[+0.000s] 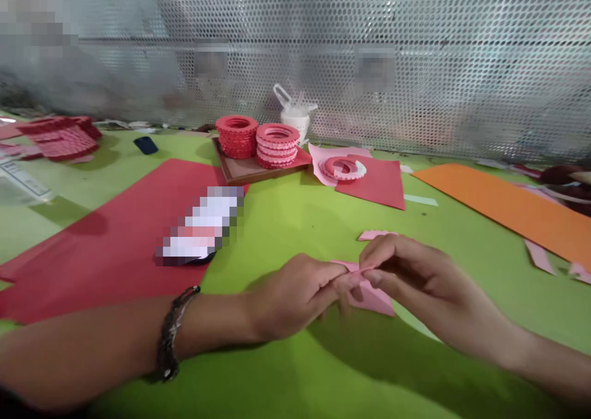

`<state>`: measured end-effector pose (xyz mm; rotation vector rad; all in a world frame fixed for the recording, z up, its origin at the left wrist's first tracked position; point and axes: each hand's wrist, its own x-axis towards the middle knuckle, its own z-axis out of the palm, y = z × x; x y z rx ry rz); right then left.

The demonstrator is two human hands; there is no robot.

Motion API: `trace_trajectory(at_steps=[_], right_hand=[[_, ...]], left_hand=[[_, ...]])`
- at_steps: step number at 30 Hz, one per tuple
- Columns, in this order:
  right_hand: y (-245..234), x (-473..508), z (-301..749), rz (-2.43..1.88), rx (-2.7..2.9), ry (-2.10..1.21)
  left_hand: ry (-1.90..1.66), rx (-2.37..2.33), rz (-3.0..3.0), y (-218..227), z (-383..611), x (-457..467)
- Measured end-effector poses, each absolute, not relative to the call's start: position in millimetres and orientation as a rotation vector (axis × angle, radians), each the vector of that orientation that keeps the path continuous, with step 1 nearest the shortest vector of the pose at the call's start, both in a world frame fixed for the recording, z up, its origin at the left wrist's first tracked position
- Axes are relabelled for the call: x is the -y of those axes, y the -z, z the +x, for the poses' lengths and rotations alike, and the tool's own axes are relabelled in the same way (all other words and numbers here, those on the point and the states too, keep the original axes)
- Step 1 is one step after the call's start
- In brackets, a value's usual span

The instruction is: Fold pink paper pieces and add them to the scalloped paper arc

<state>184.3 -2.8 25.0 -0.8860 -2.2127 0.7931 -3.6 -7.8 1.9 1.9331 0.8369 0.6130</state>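
My left hand (pixel 295 293) and my right hand (pixel 425 290) meet above the table, fingertips close together. Between them both pinch a pink piece of paper (pixel 376 299), its upper edge at the fingers and a flat part hanging or lying below; I cannot tell whether it touches the table. Fingers cover much of it. Just behind my right hand lies a pink paper strip with a scalloped edge (pixel 372 235). A dark braided bracelet circles my left wrist.
The green table (pixel 281 222) bears red sheets (pixel 115 222), a blurred-out phone (pixel 203 228) and an orange sheet (pixel 503 213). Behind stand stacks of scalloped red rings (pixel 237 142) and pink-and-red rings (pixel 277 148) on a brown tray (pixel 244 171), a white cup (pixel 295 120) and a perforated metal screen (pixel 438 62).
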Motion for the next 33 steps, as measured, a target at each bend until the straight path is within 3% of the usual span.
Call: trace_trajectory(at_steps=[8,16,23,27,33], right_hand=[[-34,-1,193,-0.376,2.588,-0.092],[-36,-6,194,-0.502,2.495,-0.283],[-45,-25,203,-0.927,2.198,-0.427],[-31,-16,191,-0.687,2.248,-0.372],[-22,-14,187,-0.732,2.340,-0.487]], left_hand=[[-0.541,-0.696,1.772,4,-2,8],[-0.602,-0.819,1.689,0,-1,10],[-0.752,-0.924,1.632,-6,-2,9],[-0.800,-0.817,1.571,-5,0,9],[-0.849,-0.806,1.591,-3,3,6]])
